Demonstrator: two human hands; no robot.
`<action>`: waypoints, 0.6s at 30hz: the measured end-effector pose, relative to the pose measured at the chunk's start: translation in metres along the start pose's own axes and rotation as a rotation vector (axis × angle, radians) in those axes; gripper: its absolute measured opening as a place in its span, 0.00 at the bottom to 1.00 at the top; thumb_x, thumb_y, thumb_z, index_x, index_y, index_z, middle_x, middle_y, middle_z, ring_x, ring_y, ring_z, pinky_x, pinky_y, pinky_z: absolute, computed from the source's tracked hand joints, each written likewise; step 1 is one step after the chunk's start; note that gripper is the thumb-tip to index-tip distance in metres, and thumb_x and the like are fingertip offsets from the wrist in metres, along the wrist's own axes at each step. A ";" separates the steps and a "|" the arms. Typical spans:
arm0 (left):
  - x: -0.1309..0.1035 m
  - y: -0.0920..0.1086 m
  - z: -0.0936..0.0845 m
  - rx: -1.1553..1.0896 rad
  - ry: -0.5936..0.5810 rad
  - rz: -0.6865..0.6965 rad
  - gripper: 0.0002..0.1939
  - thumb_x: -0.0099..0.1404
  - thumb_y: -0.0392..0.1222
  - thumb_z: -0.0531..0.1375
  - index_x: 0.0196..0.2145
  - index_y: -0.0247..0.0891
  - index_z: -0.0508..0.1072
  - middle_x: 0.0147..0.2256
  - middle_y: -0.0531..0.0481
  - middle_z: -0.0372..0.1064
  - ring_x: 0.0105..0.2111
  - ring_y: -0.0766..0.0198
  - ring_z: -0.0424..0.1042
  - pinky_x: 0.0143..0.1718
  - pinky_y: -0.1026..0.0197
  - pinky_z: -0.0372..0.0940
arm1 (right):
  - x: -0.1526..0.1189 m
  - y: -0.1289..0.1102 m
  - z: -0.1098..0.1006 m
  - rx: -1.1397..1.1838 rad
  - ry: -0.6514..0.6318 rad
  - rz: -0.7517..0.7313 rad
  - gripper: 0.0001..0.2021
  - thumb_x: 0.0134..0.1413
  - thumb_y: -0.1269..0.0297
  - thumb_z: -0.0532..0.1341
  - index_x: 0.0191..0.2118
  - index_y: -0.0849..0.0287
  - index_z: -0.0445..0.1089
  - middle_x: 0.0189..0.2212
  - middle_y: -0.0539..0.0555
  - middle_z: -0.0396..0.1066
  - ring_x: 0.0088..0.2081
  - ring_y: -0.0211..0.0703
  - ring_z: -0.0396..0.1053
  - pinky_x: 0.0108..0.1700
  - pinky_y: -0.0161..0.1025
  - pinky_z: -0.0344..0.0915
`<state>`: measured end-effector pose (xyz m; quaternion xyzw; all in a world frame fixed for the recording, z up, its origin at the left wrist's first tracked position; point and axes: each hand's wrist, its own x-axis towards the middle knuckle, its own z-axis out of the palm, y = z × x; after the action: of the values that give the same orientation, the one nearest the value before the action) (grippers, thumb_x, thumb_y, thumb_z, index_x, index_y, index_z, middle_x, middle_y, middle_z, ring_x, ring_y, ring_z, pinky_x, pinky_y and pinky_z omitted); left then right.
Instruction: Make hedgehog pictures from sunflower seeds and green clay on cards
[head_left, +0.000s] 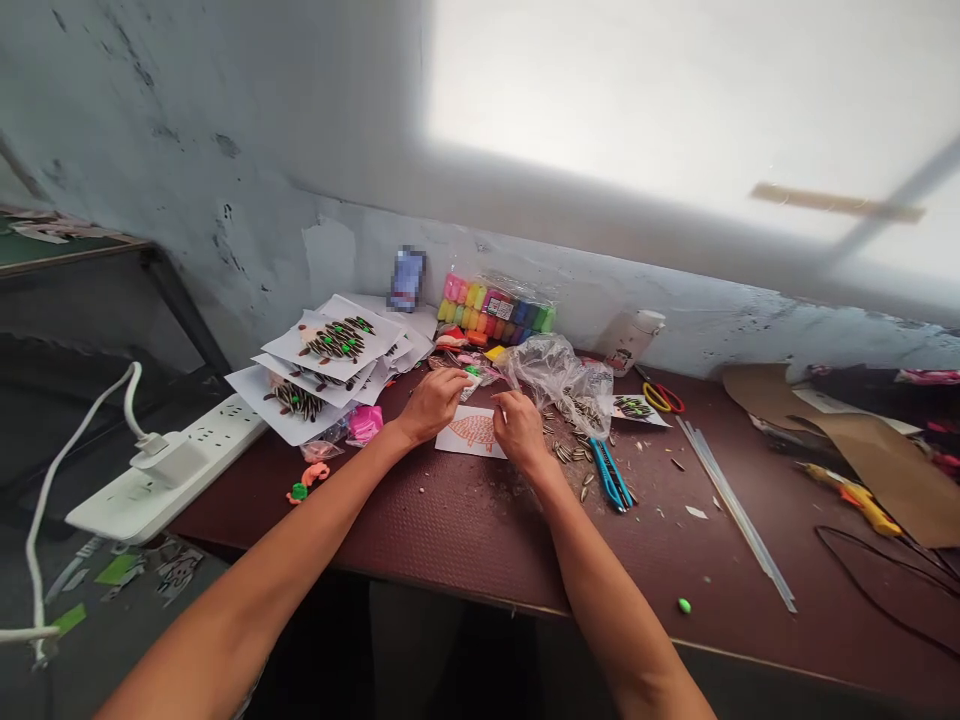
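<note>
A small white card with an orange fish-like drawing lies on the brown table between my hands. My left hand is closed in a pinch above its left edge. A whitish scrap shows at those fingertips, too small to name. My right hand is curled closed over the card's right side, and what its fingers hold, if anything, is hidden. Striped sunflower seeds are strewn right of my right hand, some beneath a crumpled clear plastic bag.
Finished-looking seed pictures are stacked at left beside a power strip. Coloured clay packs lean at the back. A blue utility knife, scissors, glue sticks and a yellow glue gun lie rightward. A cup stands behind.
</note>
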<state>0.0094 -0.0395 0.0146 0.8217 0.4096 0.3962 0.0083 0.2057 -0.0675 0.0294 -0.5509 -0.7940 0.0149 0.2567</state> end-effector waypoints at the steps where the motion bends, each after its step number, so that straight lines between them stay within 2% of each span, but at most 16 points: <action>1: 0.002 0.003 -0.002 0.010 -0.005 0.013 0.16 0.70 0.31 0.51 0.44 0.36 0.78 0.46 0.41 0.76 0.48 0.55 0.73 0.54 0.49 0.67 | -0.001 -0.002 0.000 -0.003 -0.010 -0.009 0.15 0.61 0.75 0.54 0.46 0.62 0.77 0.44 0.61 0.77 0.46 0.48 0.72 0.50 0.40 0.64; 5: 0.006 0.014 -0.006 0.040 -0.079 0.030 0.14 0.70 0.32 0.52 0.43 0.34 0.78 0.42 0.41 0.77 0.45 0.54 0.73 0.50 0.51 0.68 | -0.004 -0.009 0.000 -0.026 -0.065 -0.016 0.14 0.60 0.75 0.54 0.44 0.62 0.77 0.43 0.61 0.76 0.45 0.49 0.71 0.50 0.40 0.64; 11: -0.002 0.023 -0.002 0.052 -0.187 -0.073 0.13 0.66 0.29 0.55 0.40 0.35 0.79 0.40 0.42 0.77 0.44 0.54 0.73 0.49 0.52 0.68 | -0.005 -0.012 0.001 -0.030 -0.082 -0.026 0.15 0.61 0.75 0.54 0.44 0.61 0.78 0.43 0.60 0.76 0.45 0.48 0.71 0.50 0.40 0.64; 18: -0.023 0.029 -0.008 0.037 -0.191 -0.158 0.13 0.65 0.28 0.56 0.39 0.34 0.79 0.41 0.41 0.77 0.45 0.54 0.73 0.51 0.52 0.68 | -0.004 -0.015 0.003 -0.022 -0.066 -0.028 0.14 0.61 0.75 0.54 0.42 0.60 0.78 0.43 0.60 0.77 0.45 0.49 0.71 0.50 0.41 0.64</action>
<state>0.0154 -0.0764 0.0151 0.8208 0.4778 0.3067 0.0631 0.1931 -0.0762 0.0296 -0.5415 -0.8099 0.0208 0.2247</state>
